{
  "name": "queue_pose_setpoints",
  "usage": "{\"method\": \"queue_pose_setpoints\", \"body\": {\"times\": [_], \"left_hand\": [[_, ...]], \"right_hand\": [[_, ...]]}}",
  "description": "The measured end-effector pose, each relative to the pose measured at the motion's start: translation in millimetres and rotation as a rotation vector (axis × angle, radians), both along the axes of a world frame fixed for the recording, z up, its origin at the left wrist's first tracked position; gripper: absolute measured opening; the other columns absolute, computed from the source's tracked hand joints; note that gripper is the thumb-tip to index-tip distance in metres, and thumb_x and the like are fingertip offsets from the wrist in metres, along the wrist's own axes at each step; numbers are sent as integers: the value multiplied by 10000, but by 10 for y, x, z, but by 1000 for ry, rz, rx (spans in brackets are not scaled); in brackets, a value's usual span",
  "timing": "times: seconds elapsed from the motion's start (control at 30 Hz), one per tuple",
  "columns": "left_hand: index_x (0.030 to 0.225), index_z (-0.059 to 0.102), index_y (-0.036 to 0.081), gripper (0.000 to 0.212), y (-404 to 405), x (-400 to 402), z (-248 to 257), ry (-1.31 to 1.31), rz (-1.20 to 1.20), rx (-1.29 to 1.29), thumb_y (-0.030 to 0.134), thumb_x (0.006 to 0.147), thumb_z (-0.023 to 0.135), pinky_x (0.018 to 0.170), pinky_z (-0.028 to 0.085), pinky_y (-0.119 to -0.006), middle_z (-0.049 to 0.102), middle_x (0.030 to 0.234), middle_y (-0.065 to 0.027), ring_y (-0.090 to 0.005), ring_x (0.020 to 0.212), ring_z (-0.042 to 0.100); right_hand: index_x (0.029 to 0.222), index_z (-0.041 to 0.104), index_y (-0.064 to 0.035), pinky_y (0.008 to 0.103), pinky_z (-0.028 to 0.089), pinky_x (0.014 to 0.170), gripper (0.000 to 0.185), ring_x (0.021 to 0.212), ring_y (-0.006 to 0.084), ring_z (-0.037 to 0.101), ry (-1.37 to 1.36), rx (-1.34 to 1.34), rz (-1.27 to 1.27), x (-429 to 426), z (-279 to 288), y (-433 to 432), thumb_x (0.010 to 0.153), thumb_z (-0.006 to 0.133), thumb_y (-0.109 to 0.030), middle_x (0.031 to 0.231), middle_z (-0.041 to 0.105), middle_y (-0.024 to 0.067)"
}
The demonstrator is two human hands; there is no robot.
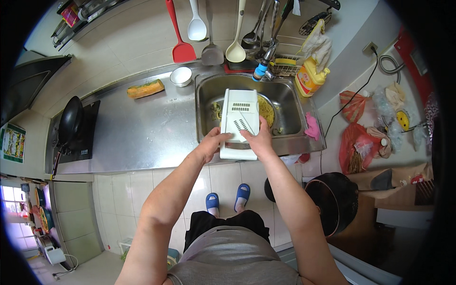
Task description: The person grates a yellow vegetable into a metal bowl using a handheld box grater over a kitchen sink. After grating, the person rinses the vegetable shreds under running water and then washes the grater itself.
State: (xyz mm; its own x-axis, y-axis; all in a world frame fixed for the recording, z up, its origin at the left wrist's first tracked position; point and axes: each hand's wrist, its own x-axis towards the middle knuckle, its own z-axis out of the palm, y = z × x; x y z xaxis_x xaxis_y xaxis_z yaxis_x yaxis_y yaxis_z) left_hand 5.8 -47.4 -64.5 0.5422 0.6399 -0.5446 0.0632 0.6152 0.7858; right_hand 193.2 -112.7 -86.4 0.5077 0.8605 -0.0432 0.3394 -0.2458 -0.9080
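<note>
Both hands hold a white plastic grater board point(233, 98) over the front part of the sink basin. My left hand point(211, 143) grips its left edge, and my right hand point(261, 139) grips the right edge, its thumb near a slotted white blade insert point(245, 125). Behind the board, partly hidden, lie yellow shreds point(265, 111) in a round strainer or bowl inside the stainless steel sink point(290, 103). Some greenish peelings point(216, 108) lie at the basin's left. On the counter to the left rest a partly peeled orange-yellow vegetable point(145, 89) and a white bowl point(181, 76).
A faucet with a blue nozzle point(260, 70) reaches over the sink's back edge. A yellow detergent bottle point(310, 77) and a pink cloth point(312, 126) are at its right. Utensils, including a red spatula point(182, 51), hang behind. A black wok point(70, 119) stands far left.
</note>
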Motion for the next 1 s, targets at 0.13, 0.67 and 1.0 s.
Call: {"method": "queue_pose_setpoints", "body": {"times": [0.13, 0.67, 1.0], "left_hand": [[1225, 510, 41, 456, 149, -11, -32, -12, 77, -63, 305, 921, 723, 700, 577, -332, 641, 1110, -95, -201, 946, 633], [1210, 525, -68, 407, 695, -274, 22, 161, 191, 229, 176, 930, 692, 698, 624, -405, 668, 1083, -202, -298, 909, 693], [1347, 466, -97, 656, -150, -680, 936, 105, 63, 104, 285, 889, 740, 815, 581, -353, 673, 1135, -185, -254, 939, 691]], "right_hand": [[1418, 384, -26, 431, 403, 1066, 862, 1271, 351, 468, -66, 38, 59, -217, 122, 32, 720, 851, -221, 1351, 496, 215], [1080, 653, -50, 353, 545, 793, 166, 901, 267, 671, -215, 41, 114, 680, -257, -396, 933, 578, -68, 1031, 685, 115], [1266, 507, -21, 418, 493, 1028, 347, 1191, 327, 593, 1210, -73, -409, 252, -1631, -1420, 928, 486, 55, 1242, 607, 177]]}}
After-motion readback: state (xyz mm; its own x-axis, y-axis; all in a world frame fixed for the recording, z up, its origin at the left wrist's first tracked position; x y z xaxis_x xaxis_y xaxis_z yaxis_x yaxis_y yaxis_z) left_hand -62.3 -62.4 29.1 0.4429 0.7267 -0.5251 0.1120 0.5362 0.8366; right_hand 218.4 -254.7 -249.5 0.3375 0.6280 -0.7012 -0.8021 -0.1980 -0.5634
